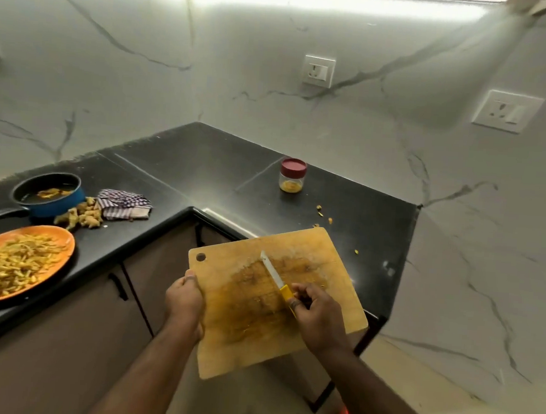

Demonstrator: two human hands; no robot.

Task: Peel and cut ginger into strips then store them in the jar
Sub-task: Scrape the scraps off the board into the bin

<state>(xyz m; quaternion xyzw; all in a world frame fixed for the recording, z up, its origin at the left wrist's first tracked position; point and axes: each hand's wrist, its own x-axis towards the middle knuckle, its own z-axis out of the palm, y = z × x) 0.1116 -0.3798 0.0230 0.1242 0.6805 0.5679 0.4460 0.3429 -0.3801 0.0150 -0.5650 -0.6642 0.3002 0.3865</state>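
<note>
the wooden cutting board juts off the counter, its left edge gripped by the left hand. the right hand curls round the yellow-handled knife, blade pointing away from its fingers toward the far lidded jar; ginger strips lie well left, nearer the left hand.

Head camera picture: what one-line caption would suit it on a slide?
Left hand holds a bare wooden cutting board while right hand scrapes it with a yellow-handled knife.

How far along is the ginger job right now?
Done: a heap of strips on the orange plate. In hand: left hand holds the cutting board, right hand the knife. Left: whole ginger uncut; the jar is closed and nearly empty.
</note>
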